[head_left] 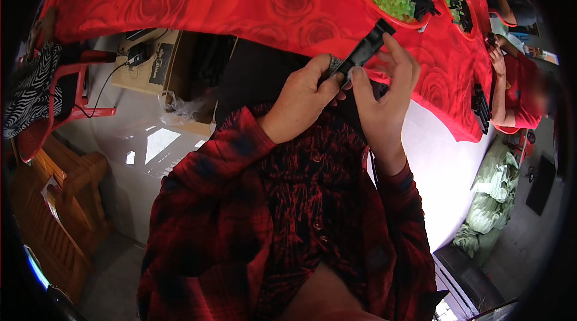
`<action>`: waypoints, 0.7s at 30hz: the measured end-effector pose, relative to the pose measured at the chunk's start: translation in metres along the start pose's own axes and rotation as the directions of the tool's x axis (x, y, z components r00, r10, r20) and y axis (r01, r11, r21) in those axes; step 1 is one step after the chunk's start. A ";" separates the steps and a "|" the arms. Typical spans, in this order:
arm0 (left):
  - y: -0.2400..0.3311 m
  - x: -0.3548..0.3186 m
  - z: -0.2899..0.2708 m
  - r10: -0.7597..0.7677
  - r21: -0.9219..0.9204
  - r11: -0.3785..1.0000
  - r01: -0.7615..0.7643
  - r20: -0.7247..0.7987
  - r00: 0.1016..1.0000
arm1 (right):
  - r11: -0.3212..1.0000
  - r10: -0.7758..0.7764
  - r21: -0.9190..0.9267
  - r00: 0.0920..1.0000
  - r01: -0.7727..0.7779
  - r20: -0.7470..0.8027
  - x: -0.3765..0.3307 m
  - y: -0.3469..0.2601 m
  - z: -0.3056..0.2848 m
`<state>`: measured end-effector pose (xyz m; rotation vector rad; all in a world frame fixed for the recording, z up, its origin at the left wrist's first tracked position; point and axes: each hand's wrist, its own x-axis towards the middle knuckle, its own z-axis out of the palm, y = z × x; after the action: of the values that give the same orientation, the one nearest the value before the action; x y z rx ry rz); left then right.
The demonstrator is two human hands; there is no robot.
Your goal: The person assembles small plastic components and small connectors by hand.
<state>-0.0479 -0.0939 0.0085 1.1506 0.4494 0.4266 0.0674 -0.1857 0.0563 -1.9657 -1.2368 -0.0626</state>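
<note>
Two hands on one black bar (364, 49) | left hand (302, 96) fingers closed round its near end | right hand (384, 90) fingertips pinch its middle | bar tilts far-right, above red tablecloth (240, 3) edge

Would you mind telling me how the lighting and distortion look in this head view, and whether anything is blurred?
Head view: strong fisheye bending of the red rose-patterned table cover, dark vignette at the rim; window glare on the glossy grey floor; the black plastic bar between left hand and right hand is sharp; a co-worker's face is blurred.
</note>
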 end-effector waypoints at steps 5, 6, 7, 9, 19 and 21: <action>0.000 -0.001 -0.001 0.028 0.145 0.989 -0.018 -0.067 0.997 | 0.959 0.169 0.221 0.984 -0.177 0.055 -0.001 -0.005 0.012; -0.003 0.000 -0.001 0.024 0.103 0.995 -0.018 -0.057 0.998 | 0.864 0.291 0.401 0.951 -0.306 0.099 0.000 -0.009 0.010; -0.005 0.000 -0.001 0.020 0.059 0.998 -0.017 -0.044 0.999 | 0.719 0.399 0.555 0.902 -0.419 0.163 0.001 -0.012 0.008; -0.006 0.000 0.001 0.005 -0.025 1.000 -0.006 -0.042 0.999 | 0.728 0.402 0.554 0.906 -0.405 0.134 0.002 -0.007 0.005; -0.003 0.005 -0.004 -0.060 -0.066 0.996 0.061 0.020 0.998 | 0.776 0.455 0.354 0.852 -0.522 0.260 0.006 -0.008 0.014; -0.002 0.009 -0.009 -0.101 -0.091 0.990 0.106 0.060 0.993 | 0.777 0.500 0.276 0.821 -0.565 0.275 0.012 -0.012 0.012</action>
<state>-0.0449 -0.0831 0.0029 1.0404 0.4339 0.3218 0.0603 -0.1666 0.0608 -1.9583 -0.6846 0.6077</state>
